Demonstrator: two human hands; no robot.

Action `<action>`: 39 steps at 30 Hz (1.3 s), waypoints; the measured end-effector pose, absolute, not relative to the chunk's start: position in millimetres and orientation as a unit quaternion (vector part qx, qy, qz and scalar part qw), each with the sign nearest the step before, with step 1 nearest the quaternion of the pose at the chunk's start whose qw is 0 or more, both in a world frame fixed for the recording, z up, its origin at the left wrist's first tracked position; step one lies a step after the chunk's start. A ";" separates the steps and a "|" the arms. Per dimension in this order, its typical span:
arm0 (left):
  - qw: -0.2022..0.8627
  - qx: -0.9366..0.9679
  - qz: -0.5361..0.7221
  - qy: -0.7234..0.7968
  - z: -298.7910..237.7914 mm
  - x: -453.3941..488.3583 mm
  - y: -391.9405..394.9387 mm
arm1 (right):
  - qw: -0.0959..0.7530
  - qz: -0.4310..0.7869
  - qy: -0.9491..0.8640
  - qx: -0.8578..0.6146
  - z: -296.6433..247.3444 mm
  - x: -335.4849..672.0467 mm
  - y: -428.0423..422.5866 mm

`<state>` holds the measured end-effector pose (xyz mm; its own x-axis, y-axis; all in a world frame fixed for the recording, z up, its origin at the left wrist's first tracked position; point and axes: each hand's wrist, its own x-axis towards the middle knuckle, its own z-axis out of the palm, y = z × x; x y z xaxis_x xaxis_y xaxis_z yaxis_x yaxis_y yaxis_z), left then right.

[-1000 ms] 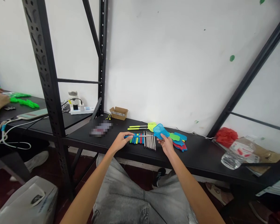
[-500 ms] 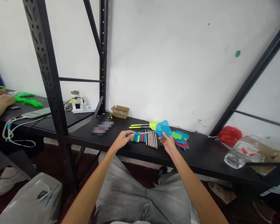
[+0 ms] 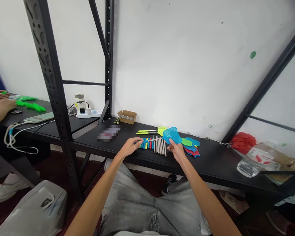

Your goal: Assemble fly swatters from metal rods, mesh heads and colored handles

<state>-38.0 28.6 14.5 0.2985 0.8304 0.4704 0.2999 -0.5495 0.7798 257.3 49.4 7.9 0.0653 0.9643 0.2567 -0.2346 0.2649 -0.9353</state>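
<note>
My left hand (image 3: pixel 130 147) pinches the coloured grip end of a fly swatter handle (image 3: pixel 147 140) that runs across to the right. My right hand (image 3: pixel 177 150) holds the blue swatter head (image 3: pixel 172 135) at its lower edge, just above the black shelf (image 3: pixel 211 164). Beneath them lies a row of handles (image 3: pixel 153 145) with metal rods and blue, green, yellow and red grips. A pile of loose swatter heads (image 3: pixel 191 147) in green, blue and red sits right of my right hand. A finished yellow-green swatter (image 3: pixel 151 131) lies behind the row.
A small open cardboard box (image 3: pixel 127 116) stands at the back left. A power strip (image 3: pixel 88 113) and cables lie beyond the black upright post (image 3: pixel 54 98). A tipped plastic water bottle (image 3: pixel 257 159) and red bag (image 3: pixel 243 142) are at right. Another person's hands (image 3: pixel 1 105) work at far left.
The view shifted slightly. My hands have drawn a little closer together, with the handle and the blue head still held between them.
</note>
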 end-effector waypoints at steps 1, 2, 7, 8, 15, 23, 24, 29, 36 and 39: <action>0.290 0.753 0.457 0.374 14.3 -37.9 28.7 | 0.623 0.478 -0.493 -0.373 8.0 256.9 48.9; 0.289 0.754 0.456 0.373 14.3 -37.8 28.8 | 0.619 0.478 -0.498 -0.375 8.0 256.6 48.4; 0.278 0.762 0.450 0.373 14.8 -38.7 29.5 | 0.591 0.477 -0.527 -0.382 7.1 256.2 47.8; 0.278 0.762 0.450 0.373 14.9 -39.2 29.6 | 0.587 0.479 -0.530 -0.382 6.7 256.5 48.0; 0.279 0.758 0.461 0.367 17.5 -36.0 28.3 | 0.540 0.464 -0.568 -0.412 5.4 254.8 49.0; 0.271 0.669 0.568 0.396 17.7 -42.9 48.7 | 0.517 0.437 -0.609 -0.414 4.2 254.8 50.0; 0.247 0.673 0.566 0.407 20.1 -44.2 54.7 | 0.521 0.437 -0.605 -0.414 4.0 255.0 50.0; 0.085 0.722 0.485 0.487 34.0 -36.9 88.8 | 0.529 0.439 -0.597 -0.414 4.2 254.2 50.2; -0.006 0.766 0.367 0.527 27.8 -13.2 120.8 | 0.541 0.442 -0.589 -0.408 3.2 253.2 53.2; -0.024 0.771 0.339 0.539 24.3 -13.3 124.4 | 0.545 0.437 -0.587 -0.410 3.8 252.7 53.3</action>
<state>-13.3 124.4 24.3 0.1886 0.8148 0.5482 0.8476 -0.4169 0.3281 252.7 53.3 3.8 -0.0704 0.9569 0.2817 0.0049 0.2827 -0.9592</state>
